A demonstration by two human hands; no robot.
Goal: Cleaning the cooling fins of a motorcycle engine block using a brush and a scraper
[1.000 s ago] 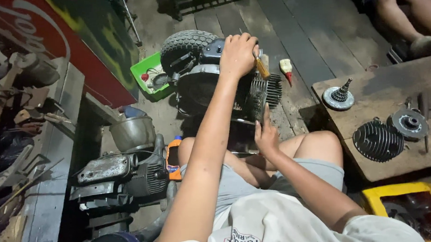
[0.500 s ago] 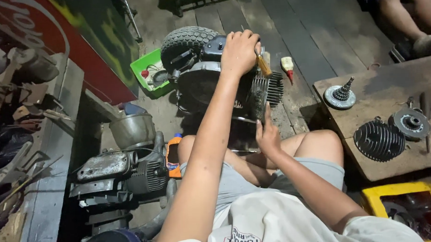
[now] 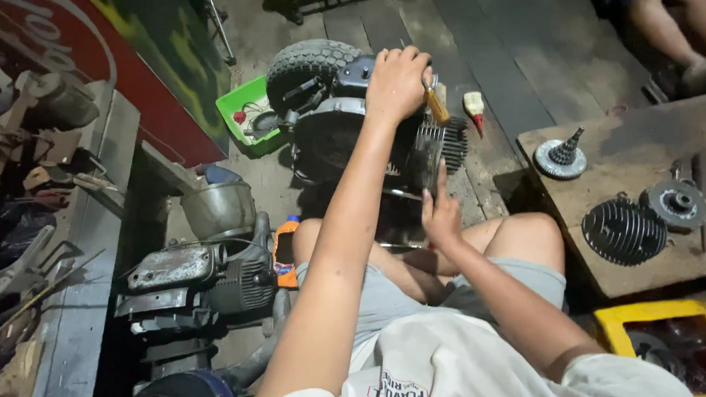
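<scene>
Head view: a small engine [image 3: 366, 135] with a knobby tyre [image 3: 309, 63] stands on the floor before the seated person's knees. The left hand [image 3: 397, 83] grips a yellow-handled tool [image 3: 436, 103] on top of the engine, while the right hand [image 3: 441, 211], fingers loose and spread, holds nothing just below its finned cylinder [image 3: 445, 144].

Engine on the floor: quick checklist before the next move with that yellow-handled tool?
1. Left hand gripping the yellow-handled tool: ok.
2. Tool tip seated on the engine: cannot tell, the hand hides it.
3. Right hand bracing the engine: not ok, its fingers are spread just off the cooling fins.
4. Small red-tipped tube out of the way: ok, on the floor beside the engine.
5. Loose finned cylinder within sight: ok, on the wooden board.
</scene>
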